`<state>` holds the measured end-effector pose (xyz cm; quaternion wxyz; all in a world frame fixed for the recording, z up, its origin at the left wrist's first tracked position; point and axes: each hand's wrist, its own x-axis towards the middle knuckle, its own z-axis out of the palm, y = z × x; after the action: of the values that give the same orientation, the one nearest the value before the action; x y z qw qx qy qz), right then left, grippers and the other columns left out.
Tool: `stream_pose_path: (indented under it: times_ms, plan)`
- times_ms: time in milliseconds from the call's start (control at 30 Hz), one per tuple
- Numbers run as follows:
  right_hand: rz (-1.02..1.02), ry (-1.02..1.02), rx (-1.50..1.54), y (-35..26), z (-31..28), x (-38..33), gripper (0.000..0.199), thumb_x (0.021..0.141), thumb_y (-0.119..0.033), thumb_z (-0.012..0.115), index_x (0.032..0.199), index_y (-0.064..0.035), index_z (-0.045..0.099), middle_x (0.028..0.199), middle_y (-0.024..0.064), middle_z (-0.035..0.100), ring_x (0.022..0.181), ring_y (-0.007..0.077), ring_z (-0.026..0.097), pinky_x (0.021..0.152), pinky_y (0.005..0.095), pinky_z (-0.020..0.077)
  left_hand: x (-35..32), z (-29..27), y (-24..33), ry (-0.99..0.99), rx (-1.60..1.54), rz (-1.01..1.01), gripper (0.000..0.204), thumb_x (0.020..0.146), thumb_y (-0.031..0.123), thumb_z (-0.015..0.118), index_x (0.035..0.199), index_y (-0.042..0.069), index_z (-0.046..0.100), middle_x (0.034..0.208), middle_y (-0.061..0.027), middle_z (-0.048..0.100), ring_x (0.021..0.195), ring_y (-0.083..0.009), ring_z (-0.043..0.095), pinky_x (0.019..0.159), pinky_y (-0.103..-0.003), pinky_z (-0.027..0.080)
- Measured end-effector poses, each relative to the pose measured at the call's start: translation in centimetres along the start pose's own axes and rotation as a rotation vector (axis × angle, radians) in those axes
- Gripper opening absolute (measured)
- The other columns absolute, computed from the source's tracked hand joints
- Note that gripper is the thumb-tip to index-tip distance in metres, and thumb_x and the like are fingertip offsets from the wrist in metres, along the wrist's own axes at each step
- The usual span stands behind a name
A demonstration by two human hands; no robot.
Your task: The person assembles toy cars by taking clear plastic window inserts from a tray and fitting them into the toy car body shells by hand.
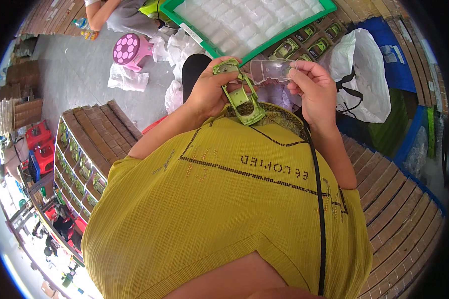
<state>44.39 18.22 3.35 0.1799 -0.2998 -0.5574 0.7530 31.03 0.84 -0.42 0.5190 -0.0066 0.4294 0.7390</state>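
My left hand [208,89] is closed around a green toy car body shell [242,97], which tilts with its lower end over my lap. The shell has window openings and looks hollow. In the fingers of my right hand [312,87] is a clear plastic window piece [268,71], pinched at its right end. The clear piece lies just right of the shell's upper part; I cannot tell whether the two touch.
Ahead is a green tray [212,46] of white wrapped pieces, above a divided carton with green toy cars [285,49]. A white sack [366,74] stands right. Stacked cardboard trays [399,214] flank me. Beyond are a pink stool [132,51] and a seated person [127,17].
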Motion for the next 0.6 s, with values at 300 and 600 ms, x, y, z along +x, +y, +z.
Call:
stream_pose_path:
  times_ms: [300,600]
  plan:
    - [0.027,0.017,-0.031,0.3,-0.4,0.1,0.017,0.080,-0.005,0.065,0.096,-0.0006,0.062,0.078,0.0028,0.062,0.062,0.0077,0.057,0.056,0.0201,0.0450,-0.9,-0.9,0.8,-0.013,0.135,-0.027,0.023,0.087,0.000,0.050,0.110,0.003,0.048,0.092,-0.0121,0.060,0.082,-0.0255,0.065,0.071,-0.033,0.054]
    - [0.052,0.026,-0.070,0.1,-0.7,0.0,0.014,0.084,-0.006,0.062,0.097,-0.0015,0.062,0.078,0.0025,0.062,0.060,0.0076,0.055,0.055,0.0188,0.0425,-1.7,-4.2,3.1,-0.177,0.455,-0.099,0.032,0.080,0.000,0.061,0.110,0.003,0.050,0.092,-0.0098,0.063,0.082,-0.0182,0.066,0.062,-0.029,0.055]
